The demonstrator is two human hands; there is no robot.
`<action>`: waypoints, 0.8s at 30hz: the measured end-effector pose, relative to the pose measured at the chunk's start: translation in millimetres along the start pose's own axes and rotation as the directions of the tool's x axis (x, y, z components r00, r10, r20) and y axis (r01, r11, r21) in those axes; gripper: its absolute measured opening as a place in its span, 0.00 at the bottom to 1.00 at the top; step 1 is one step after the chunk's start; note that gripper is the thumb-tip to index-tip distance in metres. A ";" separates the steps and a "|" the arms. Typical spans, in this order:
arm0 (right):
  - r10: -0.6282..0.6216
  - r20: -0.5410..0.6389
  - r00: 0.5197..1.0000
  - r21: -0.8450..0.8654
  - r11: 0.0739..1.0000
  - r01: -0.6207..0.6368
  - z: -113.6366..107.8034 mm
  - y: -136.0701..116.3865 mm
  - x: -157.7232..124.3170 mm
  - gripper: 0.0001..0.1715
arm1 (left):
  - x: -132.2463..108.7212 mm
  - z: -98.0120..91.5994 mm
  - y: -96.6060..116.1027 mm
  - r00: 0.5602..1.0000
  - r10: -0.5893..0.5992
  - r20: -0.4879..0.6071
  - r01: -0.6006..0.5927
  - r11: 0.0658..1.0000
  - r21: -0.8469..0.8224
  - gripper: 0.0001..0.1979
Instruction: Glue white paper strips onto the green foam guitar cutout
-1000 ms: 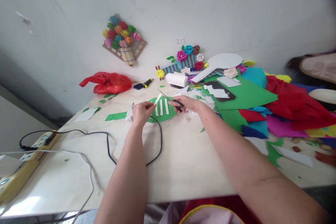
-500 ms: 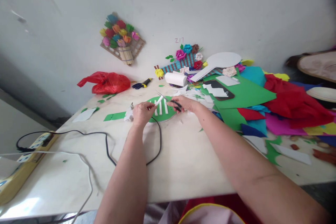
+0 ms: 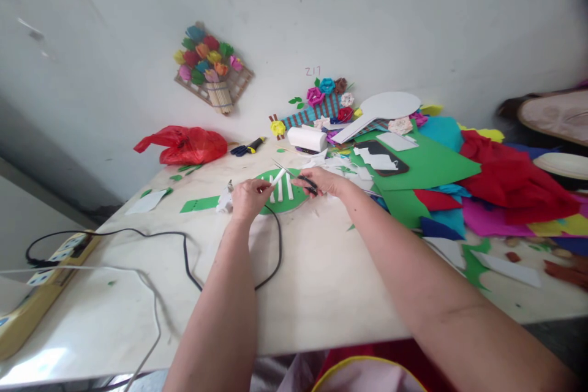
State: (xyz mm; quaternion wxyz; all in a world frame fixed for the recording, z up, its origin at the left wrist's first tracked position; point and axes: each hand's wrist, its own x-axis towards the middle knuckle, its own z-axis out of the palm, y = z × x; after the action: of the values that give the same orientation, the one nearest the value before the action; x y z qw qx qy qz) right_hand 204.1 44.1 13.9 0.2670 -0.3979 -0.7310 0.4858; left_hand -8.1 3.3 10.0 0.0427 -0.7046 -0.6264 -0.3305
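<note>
My left hand [image 3: 250, 197] pinches a narrow white paper strip [image 3: 278, 176], which slants up from the fingertips. In my right hand [image 3: 321, 181] is a pair of scissors [image 3: 307, 184] with dark handles, its thin blades pointing left toward the strip. Beneath both hands lies a rounded green paddle-shaped piece [image 3: 301, 195] with several white strips [image 3: 280, 188] laid across it. Its green handle [image 3: 200, 204] extends to the left. A crumpled white item [image 3: 225, 201] beside my left hand is partly hidden, and I cannot tell what it is.
A black cord [image 3: 279, 245] loops over the table near my left forearm, toward a power strip [image 3: 59, 269]. Behind are a red plastic bag [image 3: 184, 146], a cutter or tool with a yellow-black handle [image 3: 255, 145] and a white roll [image 3: 307, 138]. Coloured paper [image 3: 432, 165] piles up at right.
The whole view has shifted very slightly. Both hands, the strip and the scissors keep practically the same positions.
</note>
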 end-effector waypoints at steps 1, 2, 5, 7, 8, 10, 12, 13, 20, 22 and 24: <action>0.000 0.000 1.000 -0.009 1.000 0.000 0.0 -1.2 -0.9 0.21 | 0.1 0.1 0.0 1.000 0.000 0.001 0.000 1.000 0.005 0.10; -0.001 -0.002 1.000 -0.020 1.000 0.001 0.0 -2.1 -1.6 0.21 | 0.2 0.2 0.0 1.000 0.001 0.003 -0.001 1.000 0.008 0.10; -0.007 -0.008 1.000 -0.055 0.998 0.007 -1.0 -2.6 -1.9 0.21 | 0.7 1.2 -0.1 1.000 0.008 0.009 -0.008 1.000 0.000 0.11; -0.013 -0.010 1.000 -0.080 0.997 0.012 -2.6 -0.6 -0.6 0.21 | 1.3 2.3 0.1 1.000 0.013 0.014 -0.013 1.000 -0.002 0.11; -0.018 -0.012 1.000 -0.093 0.996 0.017 -3.7 0.7 0.2 0.21 | 1.6 3.1 0.4 1.000 0.012 0.016 -0.012 1.000 -0.001 0.11; -0.036 -0.024 0.999 -0.113 0.993 0.033 -6.4 2.9 1.4 0.21 | 2.4 5.2 2.0 1.000 0.007 0.020 -0.007 1.000 0.005 0.11; -0.055 -0.035 0.998 -0.109 0.993 0.051 -9.7 3.0 1.0 0.21 | 3.5 8.1 5.0 1.000 0.004 0.020 -0.004 1.000 0.005 0.11; -0.054 -0.041 0.998 -0.099 0.994 0.050 -11.6 1.8 0.0 0.21 | 4.2 9.9 7.1 1.000 0.002 0.019 -0.002 1.000 0.001 0.11; 0.011 -0.155 0.988 -0.126 0.992 -0.031 -25.7 -16.5 -17.1 0.21 | 10.5 22.3 25.6 0.998 -0.045 0.032 0.047 0.995 -0.083 0.12; 0.018 -0.153 0.988 -0.123 0.992 -0.037 -27.7 -19.3 -20.5 0.22 | 11.0 23.2 29.4 0.998 -0.046 0.046 0.050 0.995 -0.087 0.12; 0.031 -0.154 0.988 -0.121 0.991 -0.050 -28.2 -20.5 -21.9 0.22 | 10.9 23.3 31.4 0.998 -0.042 0.049 0.046 0.995 -0.091 0.11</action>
State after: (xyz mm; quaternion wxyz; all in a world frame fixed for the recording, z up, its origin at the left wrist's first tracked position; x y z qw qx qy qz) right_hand 231.2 35.4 43.5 0.2865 -0.4646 -0.7292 0.4128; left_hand 30.0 17.0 8.6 -0.0118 -0.6995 -0.6268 -0.3430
